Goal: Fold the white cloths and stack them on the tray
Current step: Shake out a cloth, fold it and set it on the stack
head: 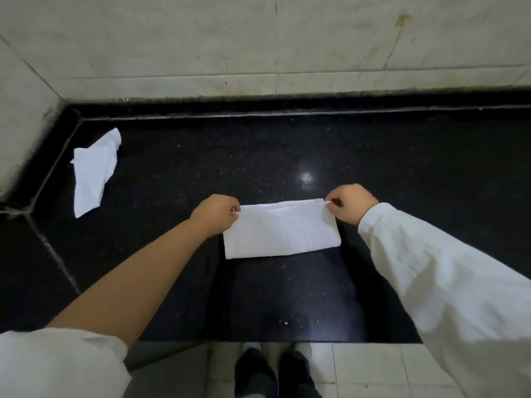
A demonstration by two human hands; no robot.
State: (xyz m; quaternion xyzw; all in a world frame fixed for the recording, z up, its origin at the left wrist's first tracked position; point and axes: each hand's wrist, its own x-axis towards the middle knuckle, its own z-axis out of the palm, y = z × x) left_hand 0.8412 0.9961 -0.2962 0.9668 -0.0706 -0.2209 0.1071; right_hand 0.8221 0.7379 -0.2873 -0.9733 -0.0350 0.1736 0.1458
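At centre frame on the black desk (287, 156), both hands are pinching the folded white cloth's (281, 231) far corners: left hand (215, 214), right hand (352, 203); uneven pulling risks skewing the fold

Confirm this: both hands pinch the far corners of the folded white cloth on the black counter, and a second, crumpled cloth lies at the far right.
One error: the crumpled cloth lies at the far left, near the wall corner, as the head view shows. The left hand and right hand do pinch the folded cloth's far corners on the black counter.

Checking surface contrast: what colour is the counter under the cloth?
Black, glossy with fine pale speckles, seen in the head view.
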